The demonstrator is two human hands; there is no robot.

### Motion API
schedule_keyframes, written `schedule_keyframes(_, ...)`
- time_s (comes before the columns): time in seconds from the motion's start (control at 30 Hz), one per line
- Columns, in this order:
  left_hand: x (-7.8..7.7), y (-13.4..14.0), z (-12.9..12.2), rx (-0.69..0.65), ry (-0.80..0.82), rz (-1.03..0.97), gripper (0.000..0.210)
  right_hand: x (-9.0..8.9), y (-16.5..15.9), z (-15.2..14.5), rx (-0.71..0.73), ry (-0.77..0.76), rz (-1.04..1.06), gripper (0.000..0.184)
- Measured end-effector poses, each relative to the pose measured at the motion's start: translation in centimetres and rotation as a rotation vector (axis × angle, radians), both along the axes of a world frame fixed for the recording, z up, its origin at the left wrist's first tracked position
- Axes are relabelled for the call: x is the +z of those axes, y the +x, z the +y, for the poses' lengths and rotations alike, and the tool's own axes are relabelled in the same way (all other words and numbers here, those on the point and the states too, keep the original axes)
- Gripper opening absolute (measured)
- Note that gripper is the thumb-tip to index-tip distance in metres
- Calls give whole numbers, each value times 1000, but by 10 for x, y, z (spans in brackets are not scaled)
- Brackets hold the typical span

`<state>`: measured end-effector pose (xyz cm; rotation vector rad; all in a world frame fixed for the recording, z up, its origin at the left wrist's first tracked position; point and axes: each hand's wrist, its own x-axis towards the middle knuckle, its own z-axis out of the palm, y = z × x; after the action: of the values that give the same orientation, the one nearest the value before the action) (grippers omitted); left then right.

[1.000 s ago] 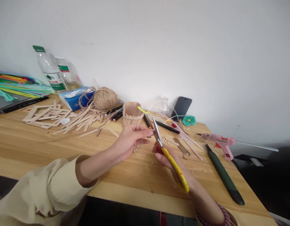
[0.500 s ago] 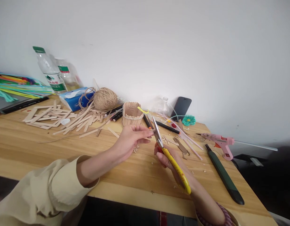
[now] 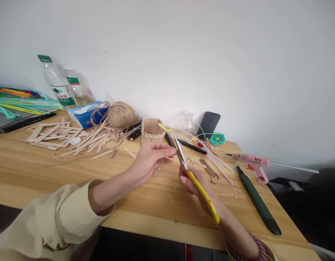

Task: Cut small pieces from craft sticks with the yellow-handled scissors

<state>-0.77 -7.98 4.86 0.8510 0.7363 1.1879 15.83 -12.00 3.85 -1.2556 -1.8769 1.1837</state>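
My right hand [image 3: 193, 181] is closed round the yellow handles of a pair of scissors [image 3: 201, 194], whose blades point up and away from me, slightly parted. My left hand [image 3: 153, 159] pinches a small piece of wooden craft stick between thumb and fingertips, right against the blades; the fingers hide most of it. Just behind my left hand stands a small basket made of craft sticks [image 3: 152, 135], with a glittery cord round it and a yellow pipe cleaner [image 3: 164, 127] at its rim. A little heap of wood clippings [image 3: 156, 170] lies beneath my left fingers.
Loose craft sticks [image 3: 99, 139], a ball of twine [image 3: 121, 115], a tissue pack [image 3: 87, 115] and bottles [image 3: 58, 85] sit at left. At right are a phone [image 3: 209, 124], teal flower [image 3: 217, 139], pink glue gun [image 3: 255, 165] and dark green tool [image 3: 258, 201].
Both hands stay close together, with the scissors still at the piece in my left fingers. The right hand and scissors have shifted very slightly; the other things lie as before.
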Motion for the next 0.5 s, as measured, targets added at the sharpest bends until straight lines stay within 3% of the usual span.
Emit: schedule_keyframes(0.5, -3, 0, 1, -18, -43, 12, 9, -2, 3, -2, 49, -36, 24, 45)
